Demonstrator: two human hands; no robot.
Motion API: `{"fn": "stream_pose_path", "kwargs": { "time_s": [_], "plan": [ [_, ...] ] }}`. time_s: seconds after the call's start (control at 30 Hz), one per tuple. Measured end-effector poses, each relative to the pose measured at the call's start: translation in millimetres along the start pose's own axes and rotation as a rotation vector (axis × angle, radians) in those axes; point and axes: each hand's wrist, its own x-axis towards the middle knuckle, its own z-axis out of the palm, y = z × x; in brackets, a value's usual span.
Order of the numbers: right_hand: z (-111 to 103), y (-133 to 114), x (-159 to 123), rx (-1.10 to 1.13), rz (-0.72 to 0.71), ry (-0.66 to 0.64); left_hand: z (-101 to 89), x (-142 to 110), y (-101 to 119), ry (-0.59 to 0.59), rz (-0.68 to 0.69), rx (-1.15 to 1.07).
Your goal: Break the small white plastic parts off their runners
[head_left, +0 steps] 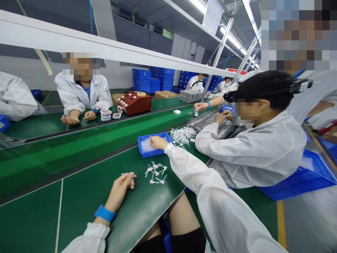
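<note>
Left hand (121,187) pinches a small white plastic piece (132,173) between thumb and fingers, above the flat green tabletop (86,182). The right hand (158,143) dips into a shallow blue plastic tray (143,154) of thin whitish strips (146,144); whether it grips one, I cannot tell. Nearer lie loose toothed white pieces (157,166); beside the tray, a larger white heap (183,135) near a white-sleeved co-worker (252,151).

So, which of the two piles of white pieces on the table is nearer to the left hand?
The small, scattered pile in front of the blue tray. The bigger, denser pile lies farther from the left hand, right of the tray.
</note>
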Motion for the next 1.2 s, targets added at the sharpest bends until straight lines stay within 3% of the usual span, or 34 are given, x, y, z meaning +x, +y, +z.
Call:
{"fn": "stream_pose_path", "kwargs": {
  "time_s": [0.43, 0.63, 0.73, 0.83, 0.93, 1.03, 1.2],
  "plan": [
    [-16.4, 5.9, -6.8, 0.262, -0.072, 0.181, -4.3, 2.0, -8.2, -0.024, -0.006, -0.001],
    [-18.6, -13.4, -19.7, 0.378, -0.142, 0.263, -2.7, 2.1, -5.6, 0.011, -0.018, -0.054],
    [-6.8, -41.3, -30.0, 0.602, -0.259, 0.252, -1.9, 2.1, -5.9, 0.092, -0.014, -0.172],
    [13.2, -72.1, -38.6, 0.862, -0.362, 0.146, -4.2, 5.3, -8.6, 0.18, 0.028, -0.234],
    [34.2, -95.5, -42.3, 0.972, -0.397, 0.055, -11.2, 10.7, -11.7, 0.326, 0.085, -0.259],
    [50.5, -108.5, -43.5, 1.028, -0.389, -0.004, -19.4, 13.6, -12.7, 0.436, 0.156, -0.26],
    [66.2, -112.3, -48.4, 1.093, -0.361, -0.084, -26.0, 15.1, -14.3, 0.427, 0.179, -0.22]
  ]
}}
